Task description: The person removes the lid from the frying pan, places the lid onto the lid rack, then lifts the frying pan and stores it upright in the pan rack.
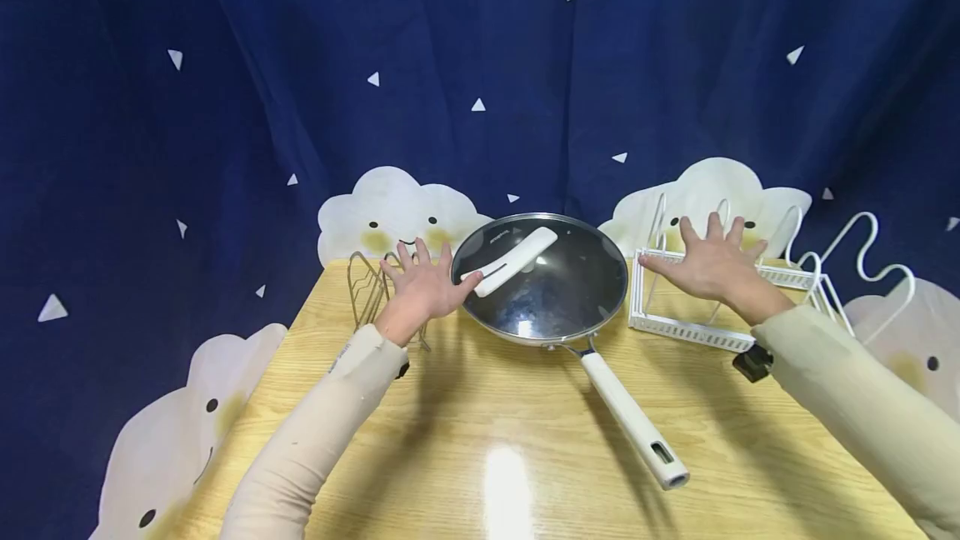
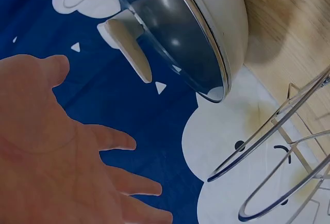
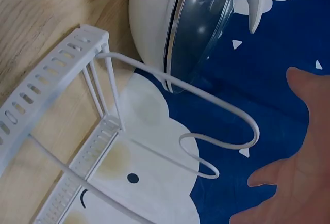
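Observation:
A white frying pan [image 1: 633, 419] stands on the wooden table, its long handle angled toward the front right. Its dark glass lid [image 1: 570, 290] covers it, with a long white lid handle [image 1: 517, 261] across the top. Fingers spread, my left hand [image 1: 423, 286] hovers between the pan and a small metal wire rack [image 1: 367, 294], holding nothing. My right hand [image 1: 712, 265], likewise spread and holding nothing, is above a white rack [image 1: 682, 330] with wavy wire dividers. In the left wrist view the palm [image 2: 46, 141] faces the pan's side.
The wooden table [image 1: 435, 457] reaches forward to a dark blue curtain [image 1: 480, 40] with white triangles and cloud shapes. Tall wire loops [image 3: 232, 110] of the white rack rise beside the pan. The pan's handle juts out over the front part of the table.

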Demonstrator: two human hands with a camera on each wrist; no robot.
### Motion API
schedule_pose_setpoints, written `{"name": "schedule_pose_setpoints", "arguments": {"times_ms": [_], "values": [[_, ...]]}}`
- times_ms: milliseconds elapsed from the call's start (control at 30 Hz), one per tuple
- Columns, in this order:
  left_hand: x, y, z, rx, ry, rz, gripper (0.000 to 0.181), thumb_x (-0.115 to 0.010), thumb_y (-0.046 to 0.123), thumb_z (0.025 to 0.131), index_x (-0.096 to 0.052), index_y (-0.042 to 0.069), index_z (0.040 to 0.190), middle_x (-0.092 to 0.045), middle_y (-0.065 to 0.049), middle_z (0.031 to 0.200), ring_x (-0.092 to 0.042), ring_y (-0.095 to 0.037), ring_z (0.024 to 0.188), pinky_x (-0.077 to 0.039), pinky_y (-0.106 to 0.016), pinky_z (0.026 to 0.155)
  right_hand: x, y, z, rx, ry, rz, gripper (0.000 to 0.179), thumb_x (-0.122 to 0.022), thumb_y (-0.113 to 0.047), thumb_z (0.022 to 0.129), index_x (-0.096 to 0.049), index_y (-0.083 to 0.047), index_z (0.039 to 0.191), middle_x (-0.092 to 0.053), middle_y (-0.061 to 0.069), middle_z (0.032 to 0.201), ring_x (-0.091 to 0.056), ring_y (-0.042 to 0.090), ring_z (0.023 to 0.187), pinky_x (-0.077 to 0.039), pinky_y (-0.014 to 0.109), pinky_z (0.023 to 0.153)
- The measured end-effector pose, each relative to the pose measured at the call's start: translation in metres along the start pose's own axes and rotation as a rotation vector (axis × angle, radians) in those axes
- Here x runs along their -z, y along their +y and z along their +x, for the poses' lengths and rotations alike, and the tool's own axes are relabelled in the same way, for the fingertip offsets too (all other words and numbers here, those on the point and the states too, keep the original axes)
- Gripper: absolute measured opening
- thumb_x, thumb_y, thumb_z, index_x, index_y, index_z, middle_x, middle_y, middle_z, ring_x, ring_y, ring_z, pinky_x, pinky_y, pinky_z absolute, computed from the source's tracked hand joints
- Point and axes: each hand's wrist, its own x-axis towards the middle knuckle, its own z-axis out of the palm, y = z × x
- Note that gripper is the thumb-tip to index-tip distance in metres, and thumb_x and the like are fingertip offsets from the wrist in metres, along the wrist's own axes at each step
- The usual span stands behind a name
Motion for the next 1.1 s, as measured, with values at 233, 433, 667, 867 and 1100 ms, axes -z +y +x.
{"name": "schedule_pose_setpoints", "arguments": {"times_ms": [233, 433, 667, 867, 1100], "values": [[0.001, 0.0, 0.001, -0.089, 0.139, -0.029, 0.077, -0.029, 0.065, 0.092, -0.037, 0.009, 0.144, -0.035, -0.025, 0.14, -0.033, -0.044, 0.127, -0.028, -0.059, 0.1, -0.001, -0.002, -0.005, 0.121, 0.129, -0.05, 0.091, -0.05, -0.065, 0.084, -0.039, 0.011, 0.134, -0.026, 0.043, 0.134, -0.018, 0.061, 0.123, -0.024, 0.071, 0.091], [0.004, 0.001, 0.0, -0.157, 0.244, -0.127, 0.055, -0.041, 0.048, 0.096, -0.054, 0.006, 0.128, -0.056, -0.017, 0.117, -0.057, -0.034, 0.103, -0.047, -0.047, 0.083, -0.004, -0.006, -0.019, 0.218, 0.239, 0.004, 0.068, -0.059, -0.047, 0.087, -0.053, 0.014, 0.116, -0.046, 0.038, 0.115, -0.041, 0.057, 0.103, -0.037, 0.063, 0.08], [-0.002, 0.003, 0.003, -0.191, 0.256, -0.167, 0.04, -0.046, 0.042, 0.096, -0.062, 0.008, 0.107, -0.06, -0.011, 0.1, -0.061, -0.031, 0.089, -0.049, -0.046, 0.072, -0.014, -0.019, -0.042, 0.309, 0.173, 0.044, 0.048, -0.06, -0.035, 0.088, -0.059, 0.009, 0.108, -0.055, 0.029, 0.103, -0.053, 0.045, 0.094, -0.043, 0.057, 0.077], [-0.013, 0.004, 0.007, -0.198, 0.238, -0.195, 0.039, -0.046, 0.041, 0.096, -0.062, 0.008, 0.11, -0.06, -0.011, 0.101, -0.06, -0.027, 0.087, -0.049, -0.042, 0.068, -0.028, -0.024, -0.057, 0.333, 0.078, 0.084, 0.04, -0.061, -0.033, 0.089, -0.059, 0.004, 0.104, -0.062, 0.021, 0.097, -0.061, 0.036, 0.085, -0.048, 0.051, 0.07], [-0.023, 0.007, 0.013, -0.174, 0.207, -0.249, 0.044, -0.045, 0.042, 0.096, -0.058, 0.006, 0.119, -0.057, -0.014, 0.11, -0.057, -0.029, 0.097, -0.049, -0.041, 0.077, -0.047, -0.026, -0.077, 0.308, -0.089, 0.209, 0.035, -0.057, -0.037, 0.093, -0.061, -0.003, 0.101, -0.063, 0.006, 0.085, -0.06, 0.017, 0.071, -0.049, 0.037, 0.061]]}}
